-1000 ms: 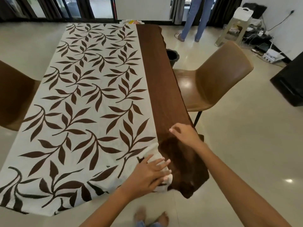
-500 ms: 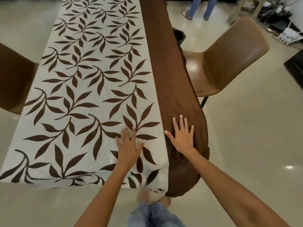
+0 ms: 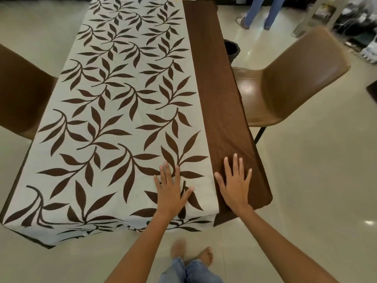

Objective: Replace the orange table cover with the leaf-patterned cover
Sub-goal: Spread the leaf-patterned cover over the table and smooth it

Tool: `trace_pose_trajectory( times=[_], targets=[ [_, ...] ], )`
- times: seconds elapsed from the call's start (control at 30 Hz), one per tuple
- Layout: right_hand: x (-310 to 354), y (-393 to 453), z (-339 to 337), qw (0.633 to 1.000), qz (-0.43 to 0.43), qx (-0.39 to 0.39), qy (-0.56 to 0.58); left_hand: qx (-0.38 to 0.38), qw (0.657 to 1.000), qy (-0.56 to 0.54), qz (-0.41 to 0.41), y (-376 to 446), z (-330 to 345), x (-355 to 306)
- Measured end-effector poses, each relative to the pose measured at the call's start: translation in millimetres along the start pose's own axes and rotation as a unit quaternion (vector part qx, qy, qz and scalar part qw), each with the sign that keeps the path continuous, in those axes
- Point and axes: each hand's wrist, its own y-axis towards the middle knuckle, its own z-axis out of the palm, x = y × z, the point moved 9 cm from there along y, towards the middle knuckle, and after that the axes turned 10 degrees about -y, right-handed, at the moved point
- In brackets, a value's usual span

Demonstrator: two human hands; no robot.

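Leaf-patterned cover (image 3: 114, 119) already lies flat over the table, filling the left and centre of the frame, with a plain brown band (image 3: 218, 94) along its right edge. No orange cover is visible. Left hand (image 3: 170, 192) and right hand (image 3: 234, 184), fingers spread, press flat near the lower right corner. Probably only smoothing is left.

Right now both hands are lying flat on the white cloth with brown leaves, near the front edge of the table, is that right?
Not quite. Only the left hand lies flat on the white leaf-patterned cloth. The right hand lies flat on the plain dark brown fabric strip beside it. Both are near the table's front edge, as the head view shows.
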Motion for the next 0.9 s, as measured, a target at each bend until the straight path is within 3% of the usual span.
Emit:
trace_pose_trajectory(
  times=[0.2,0.3,0.4,0.5,0.6,0.7,0.9],
  targets=[
    [-25.0,-11.0,9.3,1.000,-0.019,0.003,-0.010,-0.001,1.000,-0.005,0.005,-3.2,7.5,-23.0],
    [-38.4,-1.6,7.6,1.000,0.011,0.020,-0.015,0.012,1.000,-0.024,0.015,-1.1,18.6,-45.0],
    [-14.7,-3.3,1.5,0.999,0.029,0.017,-0.002,0.002,0.997,-0.075,0.019,1.2,17.2,-52.8],
    [28.8,-15.0,4.3,0.998,-0.062,0.020,0.010,-0.053,0.985,-0.163,0.009,-3.3,-5.8,-36.6],
    [25.0,-15.8,4.6,0.996,-0.085,0.014,0.010,-0.137,0.984,-0.111,-0.025,-12.6,-33.4,11.9],
    [17.3,-13.1,3.5,0.995,-0.096,0.012,0.009,-0.114,0.990,-0.062,-0.052,-15.7,-31.3,50.6],
    [46.5,-14.5,-1.1,0.996,-0.059,0.004,0.067,-0.031,0.994,-0.082,-0.058,-8.2,-17.6,49.0]
  ],
)
